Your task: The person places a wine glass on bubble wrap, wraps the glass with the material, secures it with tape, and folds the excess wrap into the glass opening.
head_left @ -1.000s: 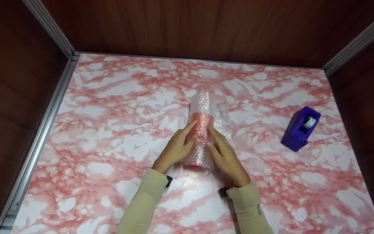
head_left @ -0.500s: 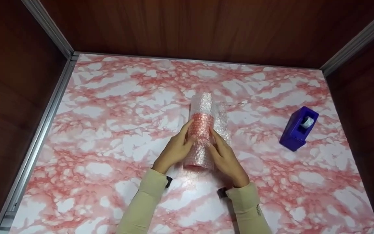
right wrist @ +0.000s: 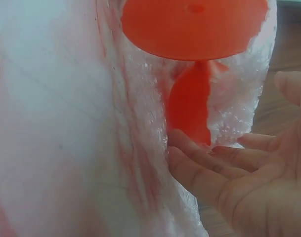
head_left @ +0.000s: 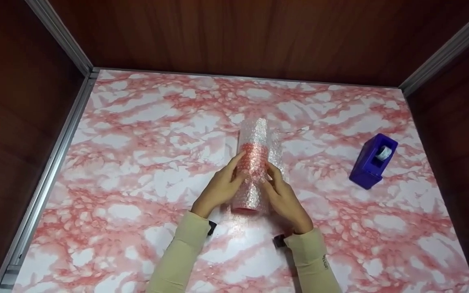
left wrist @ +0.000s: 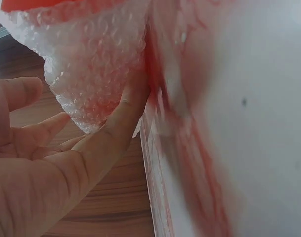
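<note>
1. The red thing (right wrist: 190, 34) lies mid-surface (head_left: 145, 162) with bubble wrap (head_left: 255, 132) rolled around it. Its round near end shows.
2. The left hand (head_left: 218, 187) touches one side of the roll and the right hand (head_left: 285, 199) the other. On both, the thumb is apart from the loose fingers; neither hand clamps tight.
3. Most wrapping looks done. A loose bit of wrap (head_left: 276, 152) lies to the right, so some rolling seems left.
4. The purple tape holder (head_left: 367, 173) sits well apart, at the right. I see no tape on the roll.
</note>
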`<state>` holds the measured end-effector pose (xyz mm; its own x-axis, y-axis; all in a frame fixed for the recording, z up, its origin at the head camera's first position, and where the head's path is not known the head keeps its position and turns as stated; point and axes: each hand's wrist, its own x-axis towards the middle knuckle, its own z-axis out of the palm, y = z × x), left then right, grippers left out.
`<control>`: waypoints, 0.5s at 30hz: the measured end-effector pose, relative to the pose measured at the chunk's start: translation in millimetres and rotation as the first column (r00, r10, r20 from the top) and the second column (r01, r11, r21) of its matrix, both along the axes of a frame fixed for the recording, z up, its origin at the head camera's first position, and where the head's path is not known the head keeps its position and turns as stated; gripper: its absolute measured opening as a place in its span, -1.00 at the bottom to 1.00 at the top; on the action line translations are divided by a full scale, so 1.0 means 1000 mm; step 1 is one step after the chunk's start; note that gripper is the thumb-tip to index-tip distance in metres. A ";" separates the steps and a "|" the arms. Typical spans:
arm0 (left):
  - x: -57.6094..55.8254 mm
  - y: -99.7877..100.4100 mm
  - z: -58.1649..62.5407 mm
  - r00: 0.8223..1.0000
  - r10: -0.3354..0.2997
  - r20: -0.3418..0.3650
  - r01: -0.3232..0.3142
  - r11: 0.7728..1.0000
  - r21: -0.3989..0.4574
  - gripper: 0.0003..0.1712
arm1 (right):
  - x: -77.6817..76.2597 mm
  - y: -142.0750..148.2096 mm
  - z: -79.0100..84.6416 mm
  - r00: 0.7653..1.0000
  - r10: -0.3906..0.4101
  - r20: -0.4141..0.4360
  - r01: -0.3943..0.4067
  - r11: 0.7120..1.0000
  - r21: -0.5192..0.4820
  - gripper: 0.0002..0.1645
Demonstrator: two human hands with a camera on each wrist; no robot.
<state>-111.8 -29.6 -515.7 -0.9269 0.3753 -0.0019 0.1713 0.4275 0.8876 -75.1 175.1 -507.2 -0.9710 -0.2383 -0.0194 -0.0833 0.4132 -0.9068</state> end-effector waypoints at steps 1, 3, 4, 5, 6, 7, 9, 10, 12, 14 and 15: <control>0.000 -0.001 0.000 1.000 -0.004 -0.011 0.004 1.000 -0.003 -0.32 | -0.001 0.000 0.000 1.000 0.008 0.008 -0.008 1.000 -0.007 -0.34; -0.001 -0.002 0.000 0.999 -0.013 -0.030 0.013 1.000 -0.005 -0.34 | -0.003 0.003 -0.006 1.000 0.022 0.016 -0.021 0.999 -0.029 -0.34; -0.001 -0.002 0.001 0.999 -0.015 -0.035 0.015 1.000 -0.011 -0.35 | -0.005 0.004 -0.012 1.000 0.022 0.019 -0.021 0.999 -0.040 -0.34; -0.001 -0.003 0.001 0.999 -0.014 -0.046 0.013 1.000 -0.021 -0.35 | -0.006 0.006 -0.018 1.000 0.023 0.021 -0.022 0.999 -0.047 -0.35; 0.000 -0.003 0.001 0.999 -0.012 -0.053 0.011 1.000 -0.028 -0.36 | -0.006 0.006 -0.019 1.000 0.024 0.020 -0.023 0.998 -0.053 -0.35; 0.000 -0.004 0.002 0.998 -0.011 -0.055 0.009 0.999 -0.036 -0.36 | -0.006 0.006 -0.020 0.999 0.026 0.021 -0.024 0.998 -0.057 -0.36; -0.001 -0.005 0.003 0.999 -0.008 -0.054 0.006 0.999 -0.048 -0.37 | -0.006 0.006 -0.020 0.999 0.027 0.026 -0.025 0.998 -0.057 -0.37; -0.001 -0.005 0.003 0.999 -0.006 -0.054 0.003 0.999 -0.054 -0.37 | -0.006 0.006 -0.019 0.999 0.026 0.028 -0.025 0.998 -0.051 -0.37; -0.001 -0.006 0.004 0.999 -0.005 -0.052 0.001 0.998 -0.062 -0.37 | -0.006 0.006 -0.018 0.999 0.028 0.037 -0.027 0.999 -0.042 -0.37; -0.002 -0.007 0.006 0.999 -0.006 -0.046 0.003 0.997 -0.071 -0.37 | -0.005 0.006 -0.017 0.998 0.032 0.046 -0.031 0.999 -0.031 -0.36; -0.002 -0.007 0.006 0.999 -0.009 -0.042 0.006 0.997 -0.071 -0.37 | -0.005 0.005 -0.017 0.998 0.033 0.052 -0.032 0.999 -0.026 -0.35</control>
